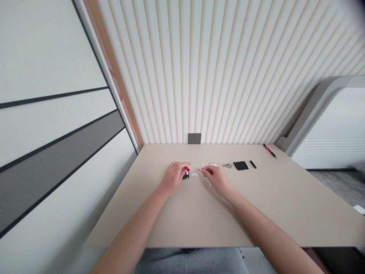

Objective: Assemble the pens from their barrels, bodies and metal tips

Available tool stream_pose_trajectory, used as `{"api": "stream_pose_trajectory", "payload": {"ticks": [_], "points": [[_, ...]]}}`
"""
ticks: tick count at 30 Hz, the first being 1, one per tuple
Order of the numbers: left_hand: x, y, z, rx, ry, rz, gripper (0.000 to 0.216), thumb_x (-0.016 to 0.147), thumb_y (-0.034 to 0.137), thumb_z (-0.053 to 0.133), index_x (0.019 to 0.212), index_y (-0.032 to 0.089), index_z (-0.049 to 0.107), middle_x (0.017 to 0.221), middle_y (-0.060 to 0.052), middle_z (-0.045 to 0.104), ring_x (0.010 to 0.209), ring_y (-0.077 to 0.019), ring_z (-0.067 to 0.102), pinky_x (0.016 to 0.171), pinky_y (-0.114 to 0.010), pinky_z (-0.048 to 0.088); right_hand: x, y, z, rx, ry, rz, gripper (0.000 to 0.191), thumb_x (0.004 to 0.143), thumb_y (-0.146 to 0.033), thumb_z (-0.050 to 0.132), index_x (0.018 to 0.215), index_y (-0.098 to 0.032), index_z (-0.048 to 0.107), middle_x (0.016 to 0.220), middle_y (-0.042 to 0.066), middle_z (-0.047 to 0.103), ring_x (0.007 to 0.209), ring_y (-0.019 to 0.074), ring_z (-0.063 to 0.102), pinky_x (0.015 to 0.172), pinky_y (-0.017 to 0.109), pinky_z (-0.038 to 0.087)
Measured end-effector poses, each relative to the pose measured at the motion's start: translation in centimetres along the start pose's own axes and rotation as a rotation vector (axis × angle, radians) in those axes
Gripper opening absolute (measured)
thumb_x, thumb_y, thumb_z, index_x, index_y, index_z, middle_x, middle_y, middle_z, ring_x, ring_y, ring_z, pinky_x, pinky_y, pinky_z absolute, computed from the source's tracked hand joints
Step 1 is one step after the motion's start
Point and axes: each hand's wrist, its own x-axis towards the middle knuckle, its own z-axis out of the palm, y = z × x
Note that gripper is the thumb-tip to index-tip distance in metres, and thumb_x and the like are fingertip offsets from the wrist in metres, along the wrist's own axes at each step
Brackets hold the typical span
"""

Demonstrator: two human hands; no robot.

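Observation:
My left hand (172,177) is closed at the left of the small parts, thumb and fingers around a red pen part (188,169). Black and white pieces (187,175) show just beneath its fingertips, partly covered by the hand. My right hand (216,177) pinches a thin white rod (203,165) that looks like a pen refill, and a small pointed tip sticks out leftward from the fingers. Between the two hands lies a small group of white pieces (194,174). More white pieces (212,164) lie just behind the right hand.
Right of my hands are small silvery parts (227,165), a row of black tubes (241,165) and a single black piece (253,164). A red and black pen (270,151) lies at the back right of the beige table (196,220). A ribbed wall with a socket (194,138) stands behind.

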Motion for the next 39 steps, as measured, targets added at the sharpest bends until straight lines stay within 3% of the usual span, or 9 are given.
{"api": "stream_pose_trajectory", "payload": {"ticks": [6,13,16,21,24,34,39], "points": [[0.1,0.1,0.1,0.004,-0.001,0.05,0.026,0.099,0.017,0.041,0.122,0.02,0.052,0.113,-0.007,0.069,0.099,-0.0186,0.064,0.09,-0.038,0.049,-0.3,0.1,0.8,-0.258,-0.077,-0.042,0.028,0.089,-0.032,0.053,0.069,-0.02,0.069,0.066,0.005,0.068,0.059,0.0156,0.053,0.057,0.027,0.033],[0.1,-0.1,0.3,0.013,-0.054,0.058,0.028,0.098,0.015,0.04,0.123,0.019,0.052,0.111,-0.008,0.069,0.102,-0.0193,0.064,0.092,-0.039,0.048,-0.2,0.0,1.0,-0.213,-0.077,-0.061,0.03,0.089,-0.035,0.056,0.066,-0.02,0.067,0.064,0.005,0.067,0.059,0.0167,0.056,0.057,0.027,0.036],[0.0,-0.5,0.6,0.069,-0.116,0.015,0.021,0.097,0.017,0.043,0.114,0.02,0.057,0.106,-0.008,0.069,0.099,-0.0212,0.064,0.09,-0.04,0.048,0.1,-0.3,0.4,0.008,0.009,-0.014,0.037,0.091,-0.044,0.05,0.071,-0.018,0.067,0.065,0.004,0.067,0.058,0.016,0.056,0.056,0.027,0.039],[-0.5,-1.3,1.4,0.195,-0.265,-0.046,0.019,0.096,0.016,0.046,0.11,0.02,0.058,0.1,-0.007,0.069,0.094,-0.0219,0.064,0.084,-0.037,0.048,0.7,-0.9,-0.9,0.662,0.216,0.049,0.036,0.087,-0.053,0.056,0.101,-0.019,0.054,0.085,0.007,0.073,0.063,0.0158,0.065,0.063,0.03,0.051],[-0.6,-1.5,1.6,0.212,-0.291,-0.056,0.017,0.096,0.017,0.047,0.11,0.02,0.057,0.104,-0.007,0.069,0.094,-0.022,0.064,0.083,-0.037,0.048,0.7,-1.2,-1.1,0.802,0.272,0.057,0.034,0.086,-0.049,0.061,0.101,-0.021,0.049,0.09,0.008,0.074,0.069,0.0168,0.068,0.069,0.033,0.053],[-0.4,-1.0,1.2,0.21,-0.311,-0.049,0.015,0.097,0.019,0.048,0.11,0.02,0.056,0.106,-0.007,0.069,0.098,-0.0228,0.064,0.084,-0.036,0.047,0.3,-1.5,0.0,0.808,0.188,0.042,0.031,0.085,-0.048,0.062,0.098,-0.022,0.05,0.096,0.009,0.074,0.074,0.0181,0.07,0.072,0.033,0.053],[-0.3,-1.1,1.1,0.222,-0.333,-0.083,0.017,0.097,0.018,0.048,0.111,0.02,0.057,0.109,-0.007,0.069,0.099,-0.0221,0.064,0.085,-0.036,0.046,0.4,-0.1,0.9,0.569,0.057,-0.013,0.033,0.08,-0.05,0.066,0.089,-0.019,0.066,0.107,0.01,0.07,0.081,0.0181,0.066,0.07,0.03,0.05]]}}
